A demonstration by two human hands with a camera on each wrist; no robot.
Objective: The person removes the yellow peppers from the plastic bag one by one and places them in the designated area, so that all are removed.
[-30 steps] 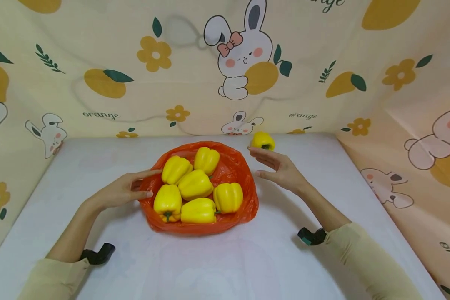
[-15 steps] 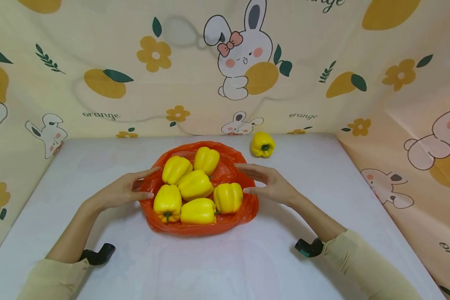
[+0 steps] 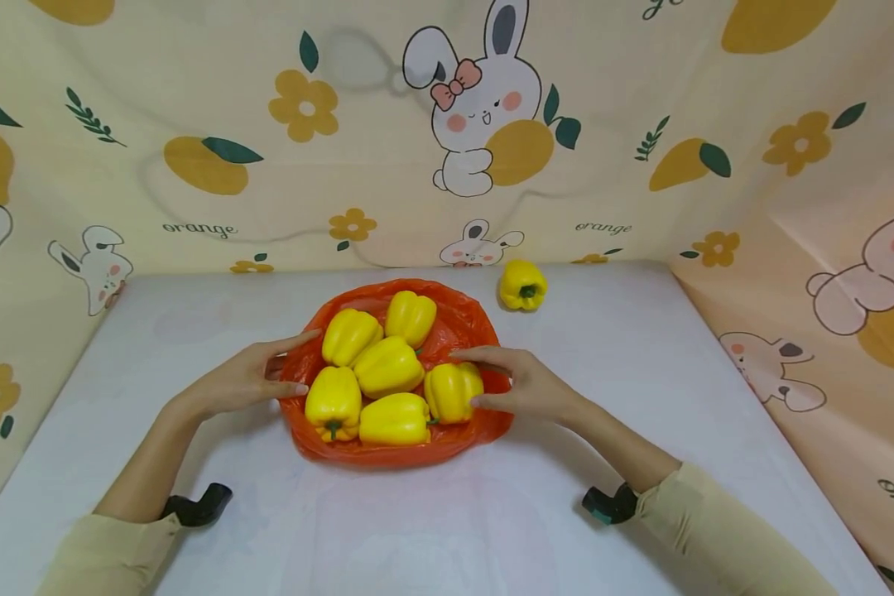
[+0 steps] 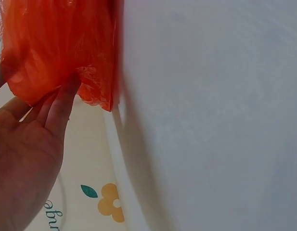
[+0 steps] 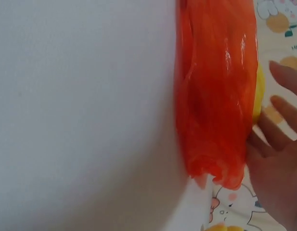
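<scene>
Several yellow bell peppers (image 3: 387,367) lie in an orange-red plastic bag (image 3: 447,331) with its top rolled down, standing on the white table. At the bag's left side my left hand (image 3: 238,377) touches the outer wall with its fingers, its thumb at the rim; the left wrist view shows the fingertips against the plastic bag (image 4: 57,43). My right hand (image 3: 525,381) reaches over the right rim, fingers extended and thumb apart, close to the rightmost pepper (image 3: 450,391). In the right wrist view that hand (image 5: 278,154) is beside the bag wall, with a strip of yellow pepper (image 5: 258,96) showing.
One more yellow bell pepper (image 3: 523,285) sits on the table behind the bag, to the right. A cream cloth (image 3: 328,182) printed with rabbits and oranges hangs behind the table (image 3: 417,530) and along its sides. Black wrist mounts (image 3: 201,505) stick out at both sleeves.
My right hand has moved left and toward me, from near the lone pepper to over the bag's right rim at the rightmost pepper. My left hand has stayed at the bag's left side.
</scene>
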